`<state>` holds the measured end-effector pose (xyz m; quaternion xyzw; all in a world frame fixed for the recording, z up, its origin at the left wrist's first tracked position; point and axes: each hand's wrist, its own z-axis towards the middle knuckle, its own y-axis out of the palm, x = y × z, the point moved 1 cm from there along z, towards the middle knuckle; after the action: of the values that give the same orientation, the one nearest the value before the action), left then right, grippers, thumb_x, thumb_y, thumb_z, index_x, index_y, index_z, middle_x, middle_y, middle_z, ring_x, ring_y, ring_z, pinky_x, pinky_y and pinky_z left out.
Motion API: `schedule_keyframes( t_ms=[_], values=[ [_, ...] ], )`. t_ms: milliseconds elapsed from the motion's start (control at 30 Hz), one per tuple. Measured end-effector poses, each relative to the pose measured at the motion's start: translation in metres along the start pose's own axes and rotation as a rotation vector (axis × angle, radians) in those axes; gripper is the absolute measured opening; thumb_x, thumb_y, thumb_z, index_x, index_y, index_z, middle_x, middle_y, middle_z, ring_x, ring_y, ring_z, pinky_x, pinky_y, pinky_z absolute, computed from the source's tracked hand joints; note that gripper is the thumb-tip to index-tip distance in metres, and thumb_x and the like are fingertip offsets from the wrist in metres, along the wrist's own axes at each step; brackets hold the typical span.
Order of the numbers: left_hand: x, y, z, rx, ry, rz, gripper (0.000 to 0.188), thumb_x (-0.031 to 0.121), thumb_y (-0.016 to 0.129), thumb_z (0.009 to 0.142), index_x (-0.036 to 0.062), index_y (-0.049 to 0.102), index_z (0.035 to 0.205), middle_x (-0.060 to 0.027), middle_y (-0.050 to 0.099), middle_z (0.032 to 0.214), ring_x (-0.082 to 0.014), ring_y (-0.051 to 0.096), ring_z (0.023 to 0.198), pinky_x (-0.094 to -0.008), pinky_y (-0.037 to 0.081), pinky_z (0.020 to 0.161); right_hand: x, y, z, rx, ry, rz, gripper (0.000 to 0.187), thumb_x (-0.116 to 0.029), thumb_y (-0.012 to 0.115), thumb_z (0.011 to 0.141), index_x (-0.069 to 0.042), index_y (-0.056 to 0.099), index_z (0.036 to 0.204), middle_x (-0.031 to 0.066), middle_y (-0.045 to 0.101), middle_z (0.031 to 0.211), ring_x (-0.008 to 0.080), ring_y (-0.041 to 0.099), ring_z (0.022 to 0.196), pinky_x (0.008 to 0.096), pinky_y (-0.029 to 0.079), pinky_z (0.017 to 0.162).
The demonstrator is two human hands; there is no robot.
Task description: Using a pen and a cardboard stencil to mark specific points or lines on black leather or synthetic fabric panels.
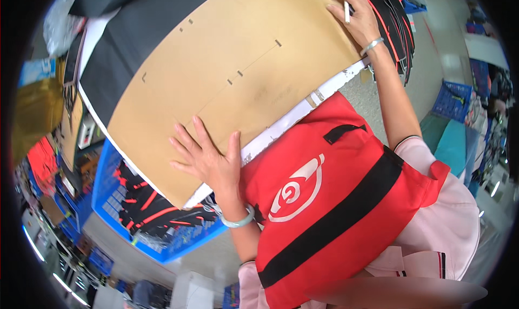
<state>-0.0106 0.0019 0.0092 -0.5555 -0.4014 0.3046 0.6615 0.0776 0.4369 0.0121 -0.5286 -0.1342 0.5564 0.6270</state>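
Note:
A large tan cardboard pattern (216,49) with a curved edge and small slots lies over black fabric (146,33) on a white-edged table (286,122). My left hand (211,160) presses flat on the pattern near its close edge, fingers spread. At the pattern's far right edge, my right hand (359,20) grips a slim white pen (346,6), which stands nearly upright between its fingers. The pen's tip cannot be made out clearly.
Below the table's left corner stands a blue crate (102,190) of black pieces with red trim. Stacked black pieces with red edging (392,22) are beyond my right hand. Another blue basket (453,101) sits on the floor at right. Clear plastic (62,28) hangs at upper left.

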Motion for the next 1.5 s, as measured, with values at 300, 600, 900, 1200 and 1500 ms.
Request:
schedule_keyframes(
  t_ms=[300, 600, 900, 1200, 1500],
  values=[
    [-0.009, -0.001, -0.002, -0.036, -0.023, 0.023, 0.092, 0.059, 0.069, 0.083, 0.0188, 0.036, 0.159, -0.0192, 0.018, 0.169, -0.0481, 0.012, 0.154, -0.0772, 0.005, 0.113, -0.024, -0.005, -0.012, -0.024, -0.142, -0.247, 0.028, -0.019, 0.071, 0.087, -0.016, 0.070, 0.115, 0.0089, 0.066, 0.117, 0.0294, 0.060, 0.113, 0.0438, 0.042, 0.101],
    [-0.011, -0.002, -0.002, -0.069, -0.014, 0.024, 0.091, 0.060, 0.063, 0.087, 0.0164, 0.033, 0.161, -0.0216, 0.018, 0.168, -0.0488, 0.010, 0.154, -0.0761, 0.005, 0.113, -0.040, 0.001, -0.052, 0.012, 0.028, -0.121, 0.039, -0.017, 0.063, 0.096, -0.015, 0.061, 0.135, 0.0173, 0.057, 0.142, 0.0360, 0.047, 0.138, 0.0509, 0.030, 0.118],
    [-0.012, -0.002, 0.000, -0.084, -0.008, 0.020, 0.090, 0.058, 0.063, 0.089, 0.0156, 0.030, 0.162, -0.0210, 0.015, 0.169, -0.0481, 0.008, 0.155, -0.0753, 0.005, 0.114, -0.037, 0.000, -0.054, 0.044, 0.056, -0.061, 0.035, -0.019, 0.063, 0.096, -0.016, 0.064, 0.131, 0.0141, 0.058, 0.140, 0.0337, 0.047, 0.138, 0.0495, 0.032, 0.116],
    [-0.010, -0.006, 0.001, -0.092, -0.017, 0.006, 0.091, 0.058, 0.065, 0.088, 0.0163, 0.031, 0.162, -0.0202, 0.015, 0.169, -0.0478, 0.008, 0.155, -0.0742, 0.005, 0.115, -0.034, 0.000, -0.052, 0.048, 0.036, -0.004, 0.031, -0.020, 0.064, 0.096, -0.015, 0.066, 0.127, 0.0147, 0.058, 0.138, 0.0338, 0.047, 0.137, 0.0494, 0.032, 0.115],
    [-0.012, -0.005, -0.004, -0.101, -0.037, 0.001, 0.093, 0.058, 0.068, 0.086, 0.0154, 0.033, 0.161, -0.0225, 0.016, 0.168, -0.0478, 0.009, 0.155, -0.0744, 0.004, 0.115, -0.033, 0.003, -0.054, 0.032, 0.022, -0.014, 0.030, -0.020, 0.062, 0.095, -0.011, 0.068, 0.124, 0.0214, 0.059, 0.139, 0.0381, 0.049, 0.136, 0.0487, 0.032, 0.115]
  ],
)
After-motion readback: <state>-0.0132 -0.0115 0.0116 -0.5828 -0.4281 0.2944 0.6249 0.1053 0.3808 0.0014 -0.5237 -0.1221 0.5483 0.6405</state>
